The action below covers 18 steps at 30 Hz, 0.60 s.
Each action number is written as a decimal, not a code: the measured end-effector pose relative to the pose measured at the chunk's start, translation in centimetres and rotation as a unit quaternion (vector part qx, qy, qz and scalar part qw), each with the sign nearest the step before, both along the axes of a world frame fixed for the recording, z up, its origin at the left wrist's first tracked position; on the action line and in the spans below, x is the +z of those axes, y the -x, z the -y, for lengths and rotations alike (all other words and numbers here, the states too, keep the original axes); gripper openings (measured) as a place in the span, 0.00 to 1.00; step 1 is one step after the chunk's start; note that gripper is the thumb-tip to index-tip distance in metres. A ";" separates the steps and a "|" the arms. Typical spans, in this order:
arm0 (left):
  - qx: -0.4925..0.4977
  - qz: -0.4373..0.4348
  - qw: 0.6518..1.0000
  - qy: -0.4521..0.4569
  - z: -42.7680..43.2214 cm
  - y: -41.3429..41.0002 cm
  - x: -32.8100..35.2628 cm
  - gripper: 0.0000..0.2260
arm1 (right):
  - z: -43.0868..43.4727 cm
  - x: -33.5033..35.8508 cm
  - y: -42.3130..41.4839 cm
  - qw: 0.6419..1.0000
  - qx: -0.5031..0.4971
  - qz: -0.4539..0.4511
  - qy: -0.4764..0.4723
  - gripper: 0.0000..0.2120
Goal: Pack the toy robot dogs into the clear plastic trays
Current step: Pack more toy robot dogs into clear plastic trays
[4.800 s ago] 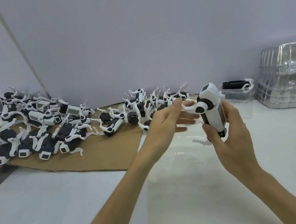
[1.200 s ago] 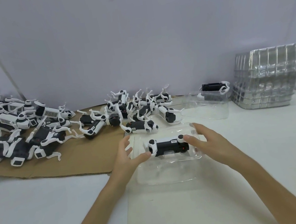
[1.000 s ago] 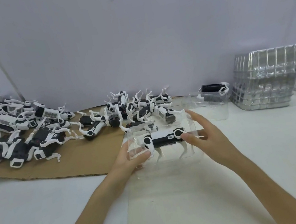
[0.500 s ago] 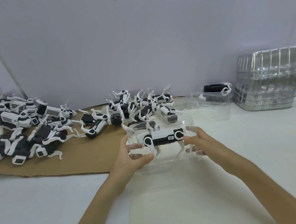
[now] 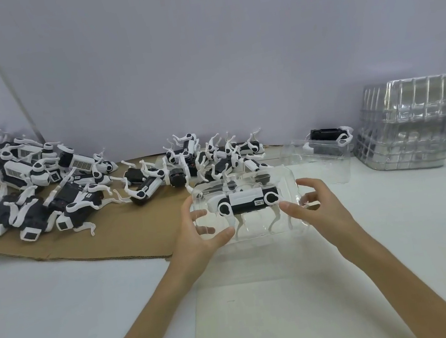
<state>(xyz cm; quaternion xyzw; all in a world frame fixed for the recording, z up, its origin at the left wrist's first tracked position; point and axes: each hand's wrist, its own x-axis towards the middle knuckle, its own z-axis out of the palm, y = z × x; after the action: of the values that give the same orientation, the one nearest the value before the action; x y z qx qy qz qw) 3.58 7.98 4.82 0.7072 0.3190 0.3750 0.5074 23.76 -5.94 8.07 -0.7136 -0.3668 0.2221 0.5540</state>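
You held the clear tray [image 5: 286, 176] tilted up off the table [image 5: 398, 229], left hand [image 5: 196, 230] and right hand [image 5: 317, 209] each pinching one end. Risk: the thin walls could flex and spill the load. The toy dog [image 5: 245, 201] sat inside: black-and-white body, white legs pointing down.

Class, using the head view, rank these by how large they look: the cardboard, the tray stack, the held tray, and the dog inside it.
1. cardboard
2. tray stack
3. held tray, almost level with the stack and nearer the camera, so this pair is unsure
4. dog
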 end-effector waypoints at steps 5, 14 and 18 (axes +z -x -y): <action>0.025 -0.014 1.000 -0.009 0.4 -0.1 0.0 0.44 | 0.0 0.0 0.2 0.999 -0.015 0.040 0.018 0.39; 0.048 -0.058 0.997 0.000 -0.3 -0.3 -0.3 0.20 | -0.1 -0.8 -0.7 0.992 -0.004 0.013 0.122 0.27; 0.078 -0.046 0.996 -0.007 -0.5 -0.3 -0.4 0.17 | 0.1 -0.7 0.7 0.956 0.005 0.274 0.107 0.27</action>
<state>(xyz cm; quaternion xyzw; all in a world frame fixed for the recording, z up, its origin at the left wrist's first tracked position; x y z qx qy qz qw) 3.88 8.46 4.46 0.7003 0.3936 0.3826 0.4565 23.04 -6.07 7.36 -0.8005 -0.4820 0.0593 0.3514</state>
